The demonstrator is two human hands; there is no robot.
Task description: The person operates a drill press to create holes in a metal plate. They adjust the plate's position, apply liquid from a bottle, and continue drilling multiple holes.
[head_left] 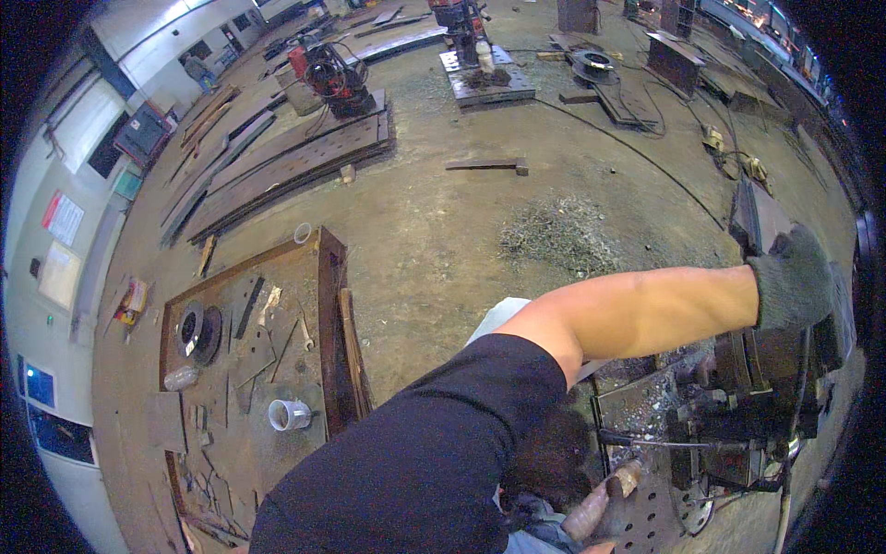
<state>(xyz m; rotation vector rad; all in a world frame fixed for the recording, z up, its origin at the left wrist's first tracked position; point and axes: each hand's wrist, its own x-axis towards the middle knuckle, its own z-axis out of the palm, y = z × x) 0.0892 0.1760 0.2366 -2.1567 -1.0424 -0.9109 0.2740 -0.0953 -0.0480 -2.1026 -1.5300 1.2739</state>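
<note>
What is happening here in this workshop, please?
A person in a black short-sleeved shirt leans over a dark metal machine at the right side of a dusty concrete floor. The hand in a grey knitted glove rests on the machine's upper part; which hand it is cannot be told. Another gloved hand shows low down, near a perforated steel plate. To the left lies a rusty brown steel plate carrying a white cup and small tools.

One gloved hand (796, 277) on one dark machine (757, 406); one steel worktable (242, 369) bearing one wire spool (192, 330) and one white tape roll (288, 415); one heap of metal shavings (558, 235).
</note>
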